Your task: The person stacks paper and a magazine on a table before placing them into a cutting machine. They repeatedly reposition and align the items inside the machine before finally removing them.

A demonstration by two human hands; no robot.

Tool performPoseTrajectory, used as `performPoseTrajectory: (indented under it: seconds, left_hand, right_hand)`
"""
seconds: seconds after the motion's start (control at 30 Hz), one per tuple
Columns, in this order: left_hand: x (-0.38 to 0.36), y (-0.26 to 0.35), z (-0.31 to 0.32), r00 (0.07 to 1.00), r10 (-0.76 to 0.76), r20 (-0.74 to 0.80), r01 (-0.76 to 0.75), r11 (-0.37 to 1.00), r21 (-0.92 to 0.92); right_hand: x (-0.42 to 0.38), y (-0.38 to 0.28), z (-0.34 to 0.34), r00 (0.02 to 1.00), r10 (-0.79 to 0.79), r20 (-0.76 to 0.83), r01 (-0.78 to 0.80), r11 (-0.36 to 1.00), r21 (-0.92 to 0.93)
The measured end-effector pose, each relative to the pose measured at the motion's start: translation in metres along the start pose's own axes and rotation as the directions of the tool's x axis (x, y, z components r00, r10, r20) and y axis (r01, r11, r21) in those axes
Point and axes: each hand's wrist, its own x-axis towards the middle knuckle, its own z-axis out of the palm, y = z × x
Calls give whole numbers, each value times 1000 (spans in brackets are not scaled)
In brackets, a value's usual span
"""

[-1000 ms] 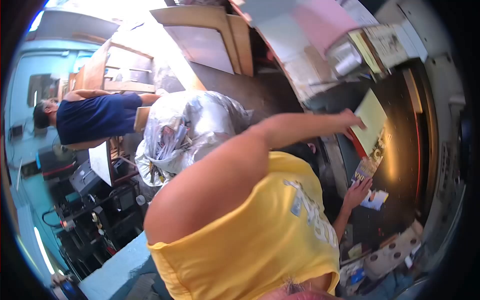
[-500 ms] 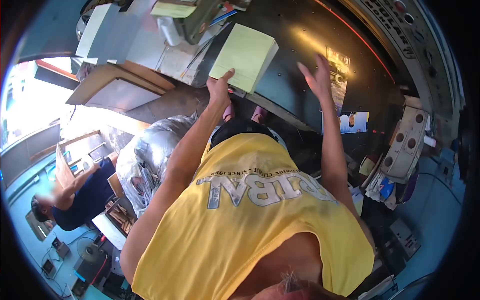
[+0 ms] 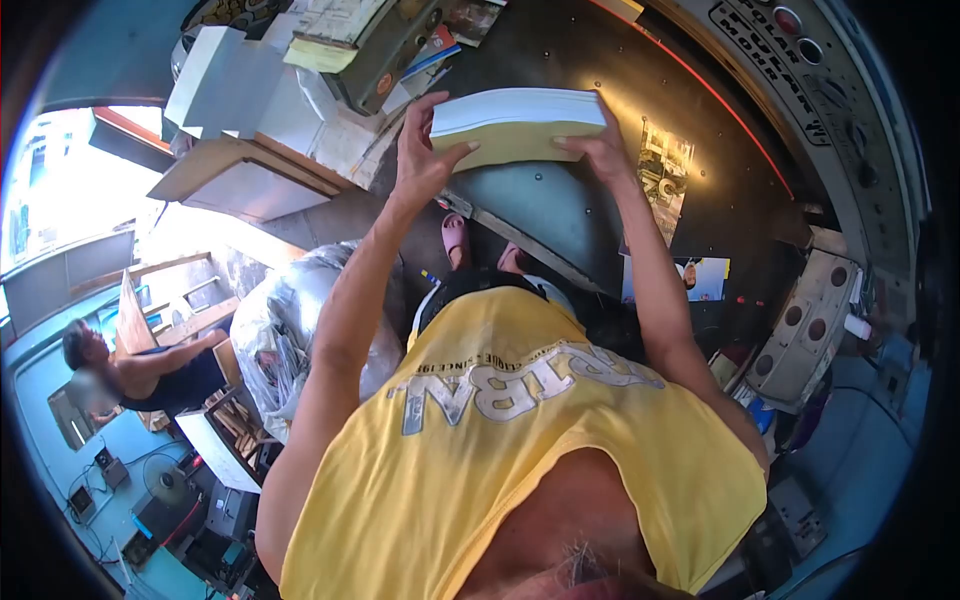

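A thick stack of paper with a pale yellow-green face and white edges is held upright and slightly bowed over the dark machine table. My left hand grips its left end, thumb pressed on the yellow face. At the right end, my right hand has its thumb on the same face, with the fingers hidden behind. Right of that hand lies a printed picture sheet on the table. Closer to me is a blue card with a person's photo, partly covered by my right forearm.
Grey control panels run along the right. A metal box and papers stand at the upper left, near white sheets. Plastic-wrapped material is beside my left arm. Another person sits at far left.
The stack has tipped up from lying flat on the table, turning its white edges upward. My right hand, open and empty before, has moved left and now grips its right end.
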Motion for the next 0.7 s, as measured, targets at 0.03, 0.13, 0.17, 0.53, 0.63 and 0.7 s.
performPoseTrajectory:
  seconds: [0.03,0.13,0.17,0.53,0.63,0.7]
  left_hand:
    - [-4,1,4,1000,0,22,0,1000,-19]
    - [-5,-12,13,996,7,87,1,996,-89]
    - [-6,-29,18,997,6,81,-4,1000,-29]
    - [-23,-50,29,992,-32,122,13,987,158]
    - [-21,-48,29,988,26,152,-56,978,200]
    - [-16,-61,20,965,-61,257,-13,960,279]
  right_hand:
    - [-13,-3,-4,999,-35,5,35,997,-63]
    - [-33,-3,-11,991,-126,-39,117,976,-183]
    - [-38,13,-11,989,-127,-78,108,972,-207]
    - [-75,49,-15,974,-179,-140,125,936,-330]
    - [-81,40,-14,968,-204,-144,140,921,-363]
    - [-82,35,-16,974,-190,-126,127,911,-392]
